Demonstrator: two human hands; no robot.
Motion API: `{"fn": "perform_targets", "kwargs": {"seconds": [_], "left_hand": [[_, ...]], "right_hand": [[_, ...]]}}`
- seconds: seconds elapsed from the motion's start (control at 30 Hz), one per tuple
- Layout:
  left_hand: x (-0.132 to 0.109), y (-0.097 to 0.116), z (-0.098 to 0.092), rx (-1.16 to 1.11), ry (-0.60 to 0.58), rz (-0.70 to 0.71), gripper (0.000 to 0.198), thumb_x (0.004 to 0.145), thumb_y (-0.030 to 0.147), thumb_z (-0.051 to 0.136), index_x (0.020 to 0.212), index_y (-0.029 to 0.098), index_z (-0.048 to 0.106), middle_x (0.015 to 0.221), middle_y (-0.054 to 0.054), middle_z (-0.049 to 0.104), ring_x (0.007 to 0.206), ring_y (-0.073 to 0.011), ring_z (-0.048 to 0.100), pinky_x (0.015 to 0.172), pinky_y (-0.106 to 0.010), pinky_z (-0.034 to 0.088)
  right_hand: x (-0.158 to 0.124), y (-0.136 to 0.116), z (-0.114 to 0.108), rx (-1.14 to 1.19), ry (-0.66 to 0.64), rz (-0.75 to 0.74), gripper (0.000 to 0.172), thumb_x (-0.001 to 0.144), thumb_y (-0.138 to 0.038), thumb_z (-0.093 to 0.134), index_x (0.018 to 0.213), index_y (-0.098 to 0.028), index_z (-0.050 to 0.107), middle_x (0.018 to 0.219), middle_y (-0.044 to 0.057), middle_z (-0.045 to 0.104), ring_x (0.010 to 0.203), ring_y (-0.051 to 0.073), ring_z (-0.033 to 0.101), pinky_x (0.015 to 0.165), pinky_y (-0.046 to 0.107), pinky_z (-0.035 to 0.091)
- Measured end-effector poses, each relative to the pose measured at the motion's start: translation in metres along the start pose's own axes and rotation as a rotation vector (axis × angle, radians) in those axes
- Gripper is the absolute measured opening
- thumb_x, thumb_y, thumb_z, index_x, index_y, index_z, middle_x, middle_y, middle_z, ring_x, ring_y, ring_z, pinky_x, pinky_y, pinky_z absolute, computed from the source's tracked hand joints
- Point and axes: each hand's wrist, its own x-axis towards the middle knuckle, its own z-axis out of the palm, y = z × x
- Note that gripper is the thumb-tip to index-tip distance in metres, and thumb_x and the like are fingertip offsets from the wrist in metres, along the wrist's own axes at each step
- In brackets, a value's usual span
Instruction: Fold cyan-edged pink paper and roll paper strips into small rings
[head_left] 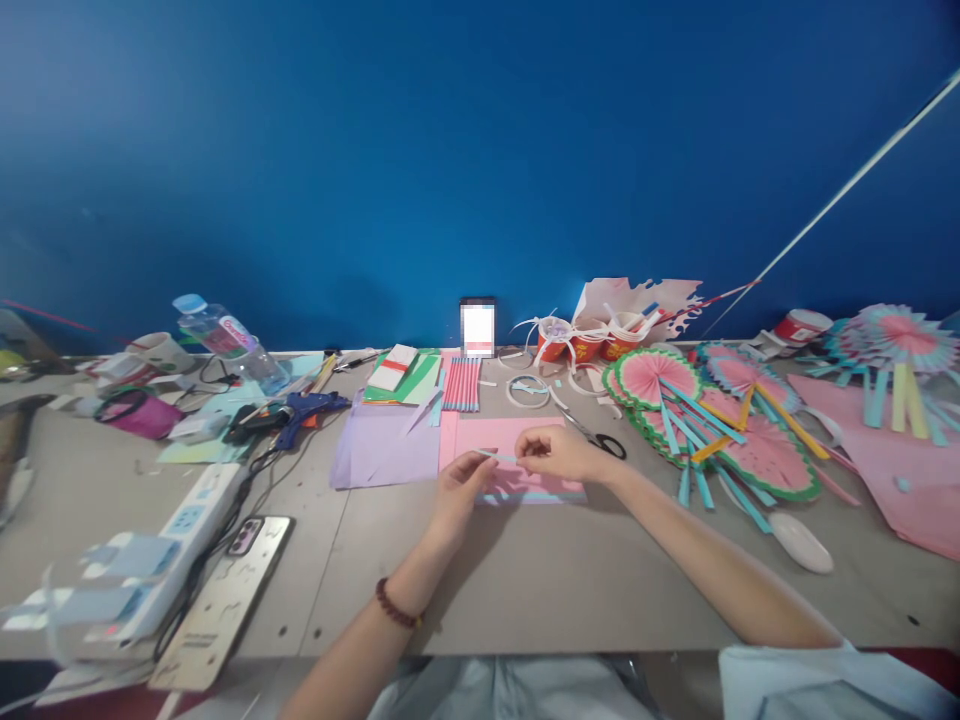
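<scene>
Centrally, a narrow pale-blue strip (505, 458) runs between two hands, pinched in the fingertips of both the left hand (461, 482) and the right hand (553, 454), above pink paper (487, 432). Lilac sheets (386, 450) lie left of the hands; black-handled scissors (611, 446) lie just beside the right hand, watermelon-patterned paper fans (658, 374) farther right.

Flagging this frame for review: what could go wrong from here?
1. The thin pale strip, pinched between the left hand and right hand, might crease or tear if pulled too hard.
2. The scissors lie close to the right hand, so a careless sideways move could knock them.
</scene>
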Motion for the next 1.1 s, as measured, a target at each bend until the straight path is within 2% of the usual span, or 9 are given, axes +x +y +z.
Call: {"fn": "perform_targets", "kwargs": {"seconds": [0.07, 0.17, 0.37, 0.57, 0.7, 0.8, 0.97, 1.1], "left_hand": [[0.0, 0.001, -0.002, -0.021, 0.047, 0.003, 0.022, 0.07, 0.036, 0.073, 0.067, 0.015, 0.066, 0.059, 0.001, 0.058, 0.058, -0.0108, 0.056, 0.056, -0.021, 0.044], [0.001, 0.001, -0.003, -0.038, 0.081, -0.005, 0.023, 0.067, 0.036, 0.075, 0.067, 0.015, 0.065, 0.061, 0.002, 0.058, 0.055, -0.009, 0.052, 0.053, -0.02, 0.041], [0.001, 0.003, -0.002, -0.009, 0.057, 0.06, 0.02, 0.065, 0.032, 0.076, 0.062, 0.015, 0.065, 0.066, -0.001, 0.061, 0.061, -0.0116, 0.053, 0.057, -0.022, 0.043], [-0.001, 0.001, 0.001, 0.015, -0.003, 0.073, 0.015, 0.068, 0.029, 0.072, 0.065, 0.016, 0.066, 0.068, -0.002, 0.064, 0.065, -0.014, 0.057, 0.063, -0.025, 0.046], [-0.001, -0.003, 0.0, 0.043, -0.031, 0.089, 0.016, 0.07, 0.031, 0.072, 0.067, 0.016, 0.067, 0.069, -0.003, 0.065, 0.068, -0.0159, 0.059, 0.066, -0.028, 0.047], [0.0, -0.005, -0.002, 0.069, -0.026, 0.111, 0.014, 0.071, 0.03, 0.071, 0.067, 0.018, 0.067, 0.07, -0.004, 0.066, 0.068, -0.0165, 0.06, 0.067, -0.029, 0.047], [0.0, -0.005, -0.003, 0.1, -0.043, 0.132, 0.013, 0.073, 0.031, 0.068, 0.068, 0.019, 0.067, 0.072, -0.003, 0.066, 0.071, -0.0162, 0.06, 0.069, -0.029, 0.046], [-0.002, -0.005, -0.001, 0.103, -0.075, 0.128, 0.014, 0.073, 0.031, 0.067, 0.067, 0.019, 0.064, 0.07, -0.003, 0.063, 0.069, -0.0153, 0.058, 0.066, -0.028, 0.046]], "right_hand": [[-0.004, 0.0, 0.002, 0.021, -0.008, 0.034, 0.009, 0.069, -0.024, 0.061, 0.074, -0.016, 0.058, 0.063, -0.002, 0.06, 0.059, 0.01, 0.055, 0.059, 0.022, 0.043], [-0.006, 0.005, 0.0, 0.008, -0.001, 0.072, 0.011, 0.068, -0.025, 0.062, 0.073, -0.016, 0.058, 0.061, -0.003, 0.058, 0.057, 0.01, 0.052, 0.057, 0.022, 0.041], [-0.008, 0.012, -0.006, -0.01, -0.044, 0.091, 0.014, 0.07, -0.028, 0.063, 0.076, -0.017, 0.058, 0.063, -0.002, 0.058, 0.057, 0.01, 0.052, 0.056, 0.022, 0.041], [-0.007, 0.009, 0.006, 0.09, -0.097, 0.037, 0.03, 0.078, -0.042, 0.062, 0.094, -0.016, 0.061, 0.075, 0.001, 0.061, 0.063, 0.012, 0.055, 0.059, 0.024, 0.044], [-0.004, 0.006, 0.016, 0.067, -0.054, -0.019, 0.026, 0.078, -0.038, 0.062, 0.088, -0.014, 0.063, 0.078, 0.002, 0.061, 0.069, 0.012, 0.054, 0.065, 0.025, 0.043], [-0.003, 0.007, 0.018, 0.037, -0.002, 0.017, 0.021, 0.078, -0.034, 0.058, 0.084, -0.015, 0.065, 0.077, 0.001, 0.062, 0.07, 0.012, 0.054, 0.065, 0.024, 0.041], [-0.004, 0.01, 0.02, 0.133, -0.009, 0.08, 0.028, 0.079, -0.042, 0.058, 0.081, -0.015, 0.064, 0.072, 0.002, 0.064, 0.064, 0.012, 0.054, 0.059, 0.024, 0.039], [-0.006, 0.014, 0.026, 0.109, 0.063, 0.099, 0.027, 0.076, -0.042, 0.062, 0.08, -0.015, 0.062, 0.061, -0.003, 0.055, 0.052, 0.009, 0.046, 0.054, 0.023, 0.035]]}}
